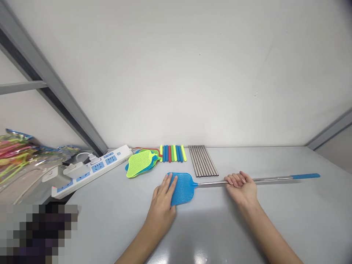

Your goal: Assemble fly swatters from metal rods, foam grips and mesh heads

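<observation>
A blue fly swatter (184, 189) with an extended metal rod and a blue handle lies crosswise in front of me, its head to the left. My left hand (163, 201) grips the left edge of the swatter head, fingers on top and the thumb at the lower edge. Around the middle of the rod, my right hand (242, 189) is closed with the palm turned up. Beyond the hands, several metal rods (202, 161) lie side by side. Left of them is a row of coloured handles (173, 153), then a pile of loose swatter heads (141, 163), yellow-green on top.
A white power strip (101, 167) with plugged-in chargers runs along the left of the grey table (288, 220). Plastic-wrapped colourful items (16, 154) lie at far left. A pale wall (192, 73) rises behind the table, with grey metal posts at both sides.
</observation>
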The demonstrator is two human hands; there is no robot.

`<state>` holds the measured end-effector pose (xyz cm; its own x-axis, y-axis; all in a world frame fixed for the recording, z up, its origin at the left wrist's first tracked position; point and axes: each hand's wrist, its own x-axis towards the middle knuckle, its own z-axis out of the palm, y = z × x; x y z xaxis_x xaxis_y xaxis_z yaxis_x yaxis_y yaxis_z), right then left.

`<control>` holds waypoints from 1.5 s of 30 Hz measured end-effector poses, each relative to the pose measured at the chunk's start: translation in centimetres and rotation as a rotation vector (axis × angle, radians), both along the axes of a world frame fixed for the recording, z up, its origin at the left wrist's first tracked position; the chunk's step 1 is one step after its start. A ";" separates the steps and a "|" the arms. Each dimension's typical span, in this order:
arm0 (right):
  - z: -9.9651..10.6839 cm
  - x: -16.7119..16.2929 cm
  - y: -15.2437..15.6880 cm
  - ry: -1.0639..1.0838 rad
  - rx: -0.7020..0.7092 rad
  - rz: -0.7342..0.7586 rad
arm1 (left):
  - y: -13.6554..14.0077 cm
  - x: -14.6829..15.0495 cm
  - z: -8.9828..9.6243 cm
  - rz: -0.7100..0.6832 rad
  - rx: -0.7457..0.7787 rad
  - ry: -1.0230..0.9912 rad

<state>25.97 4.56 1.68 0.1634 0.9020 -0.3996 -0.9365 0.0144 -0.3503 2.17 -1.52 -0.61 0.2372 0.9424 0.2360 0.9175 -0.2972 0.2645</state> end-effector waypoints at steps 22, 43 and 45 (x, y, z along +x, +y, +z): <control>-0.6 -1.3 -0.3 -0.080 0.031 -0.165 | -0.4 0.2 -1.7 -0.119 -0.045 -0.017; -1.3 -2.2 -0.5 -0.074 0.013 -0.182 | -0.4 0.1 -0.8 -0.162 -0.087 -0.056; -1.4 -2.2 -0.5 -0.067 0.018 -0.185 | -0.4 0.1 -0.9 -0.164 -0.079 -0.055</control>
